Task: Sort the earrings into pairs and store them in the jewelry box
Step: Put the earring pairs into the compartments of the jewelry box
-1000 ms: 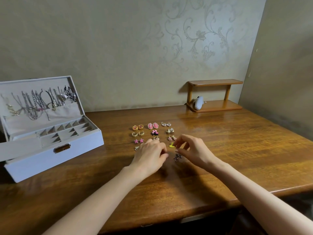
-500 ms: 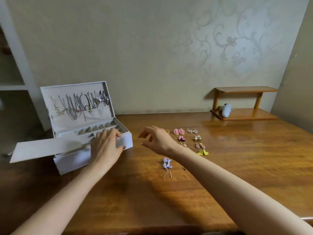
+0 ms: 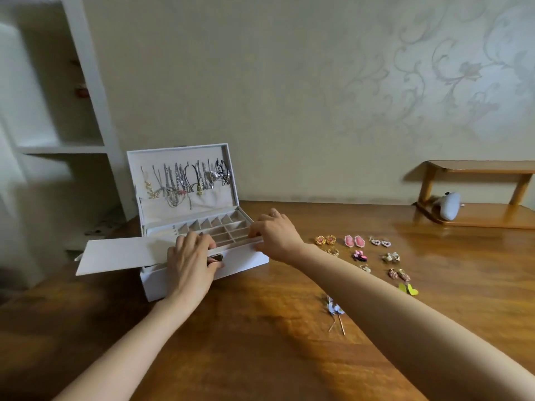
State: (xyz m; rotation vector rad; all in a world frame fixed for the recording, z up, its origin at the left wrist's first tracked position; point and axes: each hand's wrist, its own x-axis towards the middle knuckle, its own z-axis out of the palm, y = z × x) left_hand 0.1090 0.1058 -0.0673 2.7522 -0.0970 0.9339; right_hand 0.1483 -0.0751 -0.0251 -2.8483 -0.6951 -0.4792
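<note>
The white jewelry box (image 3: 246, 260) stands open at the table's left, with necklaces hanging in its lid and a tray of small compartments inside. My left hand (image 3: 192, 263) grips its front edge at the metal clasp. My right hand (image 3: 276, 237) holds the tray's front right corner, fingers curled over the rim. Earrings lie in pairs to the right: gold round ones (image 3: 324, 240), pink ones (image 3: 353, 241), pearl hearts (image 3: 380, 242), yellow hearts (image 3: 408, 288) and several more. A blue flower pair (image 3: 334, 309) lies nearer me, under my right forearm.
A pale flat panel (image 3: 121, 256) sticks out from the box's left side. A small wooden shelf (image 3: 477, 215) with a grey object (image 3: 448, 209) stands at the back right. A white shelving unit (image 3: 58, 146) rises beyond the table's left edge.
Both hands left the earrings and went to the box. The left hand slid down onto the front edge, and the right hand reached across to the tray's corner. The view swung left.
</note>
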